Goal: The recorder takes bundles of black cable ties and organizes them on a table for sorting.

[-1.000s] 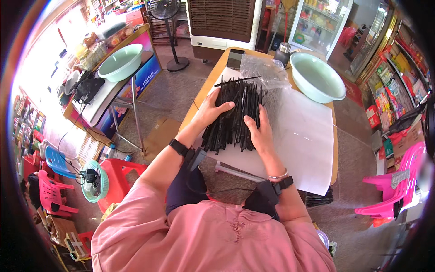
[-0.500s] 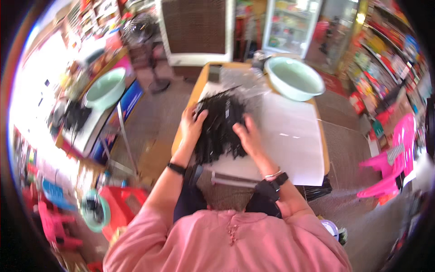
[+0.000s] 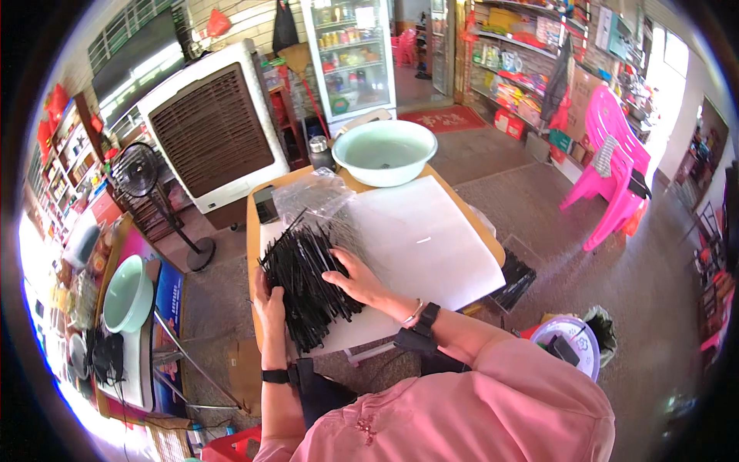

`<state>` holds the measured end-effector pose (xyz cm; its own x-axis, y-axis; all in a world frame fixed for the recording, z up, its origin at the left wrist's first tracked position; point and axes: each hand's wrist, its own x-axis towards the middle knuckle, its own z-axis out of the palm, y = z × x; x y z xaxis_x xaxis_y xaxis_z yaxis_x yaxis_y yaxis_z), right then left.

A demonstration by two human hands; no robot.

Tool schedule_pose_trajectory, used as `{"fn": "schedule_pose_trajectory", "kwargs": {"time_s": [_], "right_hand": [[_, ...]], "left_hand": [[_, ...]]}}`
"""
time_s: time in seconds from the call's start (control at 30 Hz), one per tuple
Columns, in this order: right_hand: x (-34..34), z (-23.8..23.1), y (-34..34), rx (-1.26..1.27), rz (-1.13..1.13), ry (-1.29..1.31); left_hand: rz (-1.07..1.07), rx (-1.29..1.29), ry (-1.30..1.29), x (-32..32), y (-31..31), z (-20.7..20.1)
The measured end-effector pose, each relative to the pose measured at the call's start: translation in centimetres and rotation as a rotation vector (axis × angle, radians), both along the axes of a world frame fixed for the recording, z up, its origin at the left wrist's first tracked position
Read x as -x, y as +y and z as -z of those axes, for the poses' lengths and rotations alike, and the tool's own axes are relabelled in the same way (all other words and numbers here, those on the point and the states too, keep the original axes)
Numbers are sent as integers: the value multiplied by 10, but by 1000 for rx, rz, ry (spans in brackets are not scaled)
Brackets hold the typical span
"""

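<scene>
Black sticks: so on my feed the big heap of thin black sticks (image 3: 312, 289) sits on the near left part of the table (image 3: 252, 239), on a white sheet (image 3: 431, 239), ends pretty uneven.
Left hand: I've got the left hand (image 3: 270, 304) flat against the heap's left side, thumb toward the sticks; most fingers are tucked out of sight, so I can't tell if they're clenched on any.
Right hand: the right hand (image 3: 354, 279) rests on the heap's right side, thumb and fingers spread apart; can't tell how firm that hold is.
Plastic: crumpled clear bag (image 3: 312, 196) just past the heap's far end.
Far edge: pale green basin (image 3: 385, 175) with water in it, metal flask (image 3: 321, 154) right beside it.
Floor, right: more dark sticks (image 3: 514, 283) down low near the table's corner.
</scene>
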<state>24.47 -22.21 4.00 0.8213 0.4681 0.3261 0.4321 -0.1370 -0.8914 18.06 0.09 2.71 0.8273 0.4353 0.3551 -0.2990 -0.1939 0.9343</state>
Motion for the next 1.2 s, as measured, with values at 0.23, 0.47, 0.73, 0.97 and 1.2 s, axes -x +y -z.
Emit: {"fn": "schedule_pose_trajectory", "kwargs": {"time_s": [0.23, 0.47, 0.73, 0.97, 1.2], "right_hand": [[-5, 4, 4, -13, 44, -40], [-2, -6, -2, -48, 44, -75], [-3, 4, 1, -85, 61, -83], [-5, 5, 4, -95, 48, -61], [-7, 6, 1, -121, 24, -56]], "left_hand": [[-41, -86, 20, -7, 5, 8], [-48, -242, 99, -12, 8, 7], [-42, -205, 98, -13, 14, 10], [-142, -220, 45, -16, 24, 13], [-170, -337, 122, -22, 34, 13]]}}
